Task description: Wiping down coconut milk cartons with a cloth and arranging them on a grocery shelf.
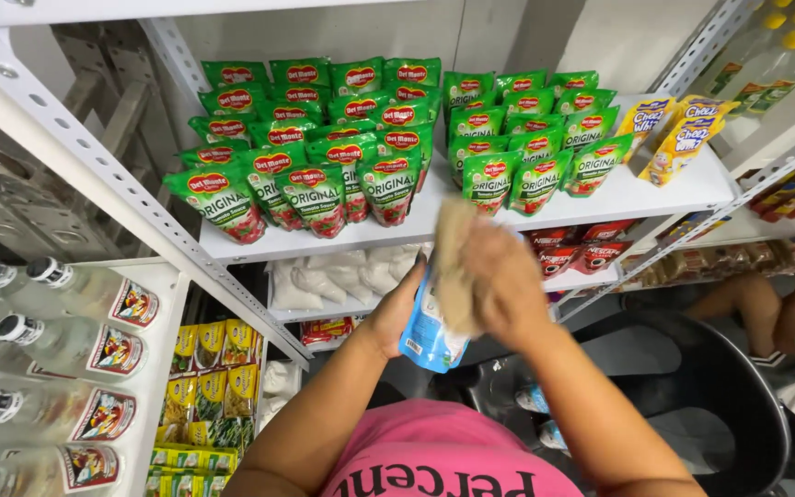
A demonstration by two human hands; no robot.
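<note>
Near the middle of the view, in front of the white shelf [655,195], a blue and white pouch [430,336] is held upright in the air, above the person's pink shirt [443,456]. The left hand [400,311] grasps it from the left side, fingers wrapped round its edge. The right hand [506,281] is closed on a beige cloth [453,267] pressed against the pouch's upper front; both cloth and hand are blurred, so the exact grip cannot be told.

Just beyond the hands, at the shelf's front edge, stand rows of green sauce pouches [388,189], leaning and packed closely. To the far right on the same shelf are yellow packets [678,133]. Below it lie white bags [342,276] and dark red sachets [581,253]. At near left, clear bottles with black caps [66,345] lie on their sides.

The likeliest slip: the pouch looks smooth and is held by one side only, so a hard push of the cloth could twist it out of the left hand and drop it toward the black bin [710,396] below. A wide sweep of the right hand could also clip the front green pouches and topple them off the edge. Another person's legs [766,308] are at the right, near any falling stock.
</note>
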